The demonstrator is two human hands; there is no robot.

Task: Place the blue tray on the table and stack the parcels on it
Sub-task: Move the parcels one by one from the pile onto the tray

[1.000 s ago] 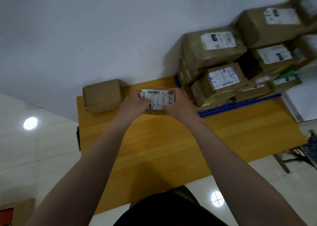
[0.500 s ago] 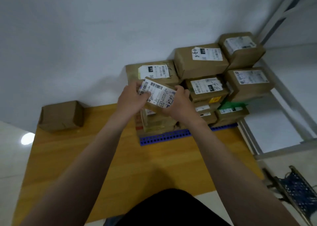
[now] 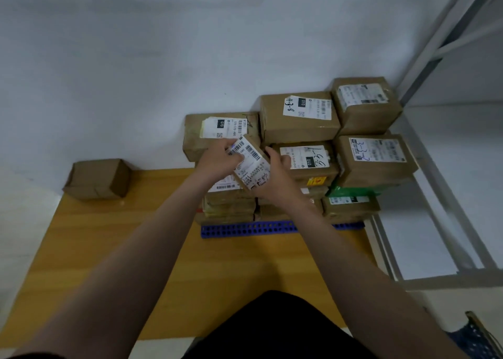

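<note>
- Head view: the blue tray (image 3: pixel 247 229) lies on the wooden surface (image 3: pixel 109 249) close to the wall. Only its perforated front edge shows beneath the stacked parcels (image 3: pixel 299 119).
- Both hands hold a labelled parcel (image 3: pixel 251 165) in the air, tilted and label up, in front of the stack's left part. The left hand (image 3: pixel 217 161) pinches its far-left corner with the thumb on the label. The right hand (image 3: pixel 276 180) wraps its right side and near end.
- This looks like the placing step. The likeliest spot is the front-left pile (image 3: pixel 228 198) just beneath the parcel, which sits lower than the columns behind and beside it.
- To do it well, level the parcel first. Then lower it flat, square with the pile's edges and snug against the taller neighbours, so it does not overhang the tray's front.
- On release, slide the fingers outward rather than dragging them, since the pile beneath looks uneven and could shift.
- One unlabelled parcel (image 3: pixel 98 180) sits well apart at the surface's far-left corner and is probably the next to fetch.
</note>
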